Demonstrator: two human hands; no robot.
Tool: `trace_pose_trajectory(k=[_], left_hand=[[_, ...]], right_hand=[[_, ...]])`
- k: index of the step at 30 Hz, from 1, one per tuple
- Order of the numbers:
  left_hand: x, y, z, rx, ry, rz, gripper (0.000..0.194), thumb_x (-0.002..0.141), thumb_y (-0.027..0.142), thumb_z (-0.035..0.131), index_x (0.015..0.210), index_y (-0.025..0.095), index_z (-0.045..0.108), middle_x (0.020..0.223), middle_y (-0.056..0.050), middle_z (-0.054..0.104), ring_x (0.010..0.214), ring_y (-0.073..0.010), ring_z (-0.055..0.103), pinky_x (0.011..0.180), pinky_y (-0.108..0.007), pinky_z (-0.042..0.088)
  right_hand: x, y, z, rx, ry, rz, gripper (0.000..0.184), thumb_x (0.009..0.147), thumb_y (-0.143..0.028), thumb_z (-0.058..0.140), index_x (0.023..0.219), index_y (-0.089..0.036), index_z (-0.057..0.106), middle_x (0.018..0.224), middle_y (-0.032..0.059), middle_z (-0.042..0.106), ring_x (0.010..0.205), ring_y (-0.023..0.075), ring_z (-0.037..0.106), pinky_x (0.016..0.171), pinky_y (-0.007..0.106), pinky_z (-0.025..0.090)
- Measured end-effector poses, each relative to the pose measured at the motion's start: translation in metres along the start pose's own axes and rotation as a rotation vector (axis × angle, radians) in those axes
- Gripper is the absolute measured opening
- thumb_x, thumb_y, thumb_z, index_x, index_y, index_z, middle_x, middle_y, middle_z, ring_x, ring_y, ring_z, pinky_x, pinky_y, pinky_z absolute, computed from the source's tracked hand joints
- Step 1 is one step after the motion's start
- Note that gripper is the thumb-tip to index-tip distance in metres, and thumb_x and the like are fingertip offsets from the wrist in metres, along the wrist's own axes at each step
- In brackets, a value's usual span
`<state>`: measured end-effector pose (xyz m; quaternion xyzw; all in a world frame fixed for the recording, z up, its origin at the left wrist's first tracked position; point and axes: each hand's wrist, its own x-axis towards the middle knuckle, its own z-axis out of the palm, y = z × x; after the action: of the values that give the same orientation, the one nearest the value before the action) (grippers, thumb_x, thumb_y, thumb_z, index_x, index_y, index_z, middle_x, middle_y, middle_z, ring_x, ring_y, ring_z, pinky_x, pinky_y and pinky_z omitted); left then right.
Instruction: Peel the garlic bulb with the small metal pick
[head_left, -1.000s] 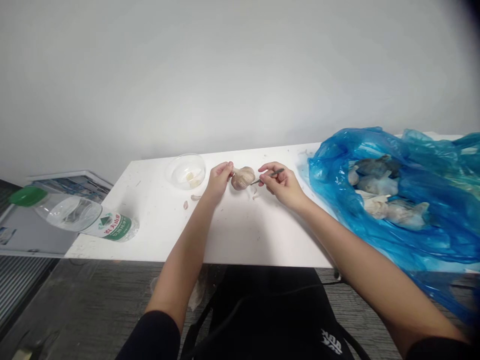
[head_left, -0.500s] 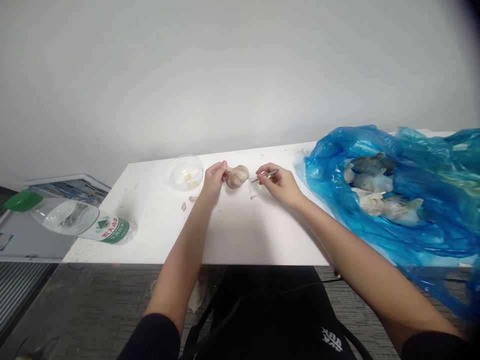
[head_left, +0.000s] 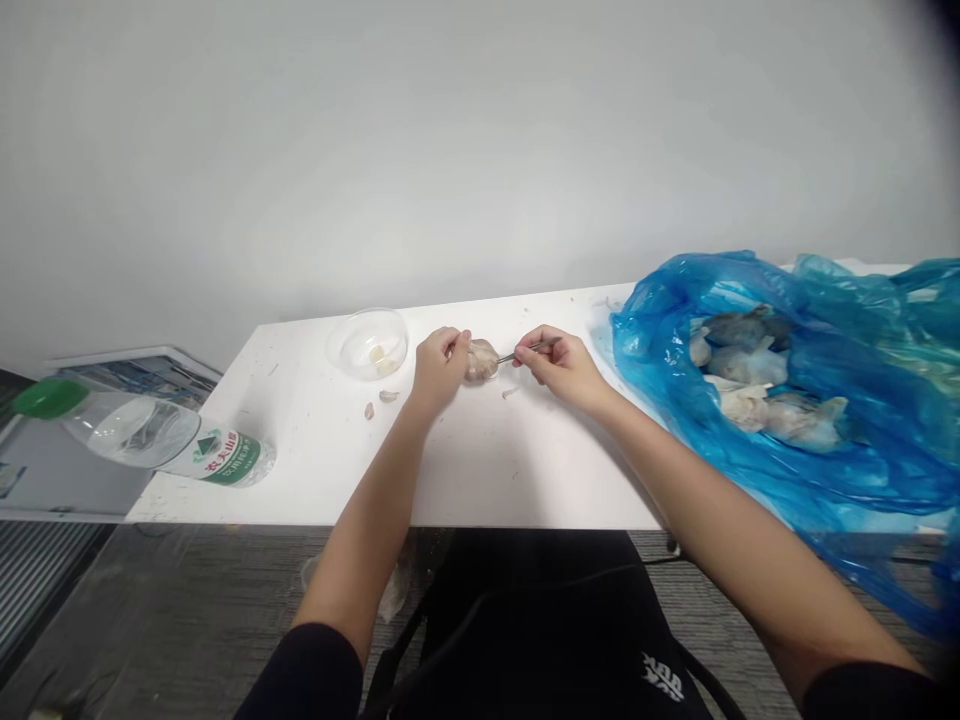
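Two hands: the left hand (head_left: pixel 441 368) and the right hand (head_left: pixel 553 365) are both to the right of the clear bowl (head_left: pixel 352 348), the left one nearer to it.
Garlic bulb (head_left: pixel 481 362): right of the bowl, between both hands; the left fingers are closed narrow on its one end.
Thin tool (head_left: pixel 508 357): pinched in the right fingers, its tip at the bulb's side; whether it enters the skin, I cannot tell.
Tabletop (head_left: pixel 465 470) edges: the back one runs along the wall (head_left: pixel 480 150), just behind the bowl; the near one is well in front of the bowl, and white surface extends to it from below the hands.
Side limits: the bottle (head_left: pixel 142 428) is left and in front of the bowl; the blue bag (head_left: pixel 656 325), far right of it, hangs over the near edge.
Materials: the bowl is smooth, round and transparent, with pale pieces (head_left: pixel 377 354) inside; the bulb is rounded and papery; the bag is thin, shiny, crumpled plastic.
Loose cloves (head_left: pixel 388 396): two, small and curved, just in front of the bowl.
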<state>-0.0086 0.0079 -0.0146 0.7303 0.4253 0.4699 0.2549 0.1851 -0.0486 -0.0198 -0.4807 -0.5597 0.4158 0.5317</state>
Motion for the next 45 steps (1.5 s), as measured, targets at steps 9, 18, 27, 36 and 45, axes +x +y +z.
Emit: trace_pose_trajectory(k=[9,18,27,36,45], left_hand=[[-0.003,0.006,0.002,0.064,-0.040,0.162,0.037,0.093,0.029,0.051,0.060,0.019,0.038,0.061,0.001,0.041,0.062,-0.0143,0.038,0.064,-0.031,0.030],[-0.003,0.007,0.002,0.042,-0.051,0.162,0.038,0.091,0.032,0.055,0.059,0.019,0.040,0.060,0.001,0.043,0.062,-0.0140,0.039,0.065,-0.031,0.030],[-0.004,0.006,0.004,0.068,-0.063,0.169,0.039,0.091,0.031,0.054,0.058,0.019,0.036,0.059,0.001,0.040,0.060,-0.0136,0.037,0.063,-0.031,0.030],[-0.005,0.004,0.006,0.119,-0.052,0.145,0.040,0.091,0.030,0.053,0.057,0.020,0.035,0.057,0.002,0.039,0.058,-0.0134,0.037,0.062,-0.031,0.029],[-0.005,0.004,0.004,0.123,-0.090,0.179,0.038,0.091,0.028,0.052,0.058,0.019,0.037,0.059,0.001,0.041,0.060,-0.0140,0.038,0.063,-0.031,0.030]], right_hand=[[0.004,0.001,0.006,0.165,0.004,0.119,0.051,0.064,-0.064,0.078,0.077,-0.020,0.055,0.065,0.0017,0.069,0.039,0.0059,0.036,0.038,0.023,0.023],[0.002,0.005,0.009,0.197,-0.033,0.162,0.053,0.063,-0.064,0.078,0.077,-0.020,0.053,0.064,0.0011,0.069,0.038,0.0058,0.036,0.038,0.023,0.023],[-0.001,0.002,0.014,0.251,-0.051,0.120,0.049,0.065,-0.060,0.078,0.077,-0.021,0.051,0.061,-0.0020,0.064,0.041,0.0054,0.033,0.039,0.021,0.022],[-0.001,0.003,0.012,0.161,-0.070,0.009,0.039,0.076,-0.055,0.072,0.082,-0.021,0.053,0.065,-0.0001,0.062,0.047,0.0076,0.037,0.045,0.023,0.025],[-0.001,0.006,0.016,0.211,-0.042,0.020,0.045,0.072,-0.060,0.073,0.079,-0.021,0.052,0.062,-0.0011,0.061,0.043,0.0064,0.033,0.043,0.023,0.022]])
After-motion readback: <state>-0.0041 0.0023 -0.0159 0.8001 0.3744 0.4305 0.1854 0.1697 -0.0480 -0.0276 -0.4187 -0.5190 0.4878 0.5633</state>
